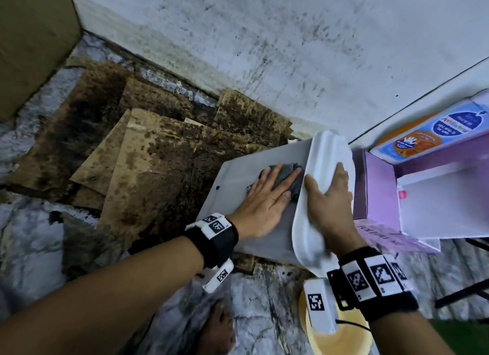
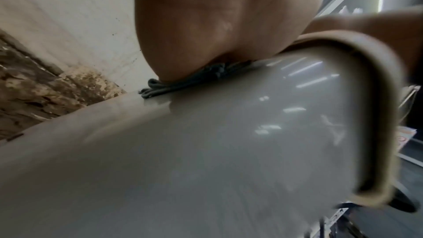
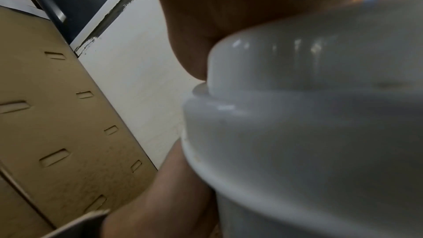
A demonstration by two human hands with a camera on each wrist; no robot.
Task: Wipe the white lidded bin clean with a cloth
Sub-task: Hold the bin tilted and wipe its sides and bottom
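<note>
The white lidded bin (image 1: 238, 180) is tipped over toward me, its flat side (image 2: 206, 151) facing up. A dark grey cloth (image 1: 289, 176) lies bunched on that side, near the lid. My left hand (image 1: 267, 196) lies flat on the cloth with straight fingers and presses it against the bin; in the left wrist view the palm (image 2: 217, 24) covers most of the cloth (image 2: 174, 83). My right hand (image 1: 330, 198) rests on the white lid (image 1: 322, 167), thumb on the cloth side and fingers over the lid's top. Up close the lid's stepped rim (image 3: 297, 115) fills the right wrist view.
Stained, wet cardboard sheets (image 1: 137, 153) cover the floor to the left, below a dirty white wall (image 1: 264, 50). A purple and white shelf (image 1: 412, 190) with a printed pack (image 1: 423, 135) stands right of the bin. A round yellow object (image 1: 341, 338) lies near my right wrist.
</note>
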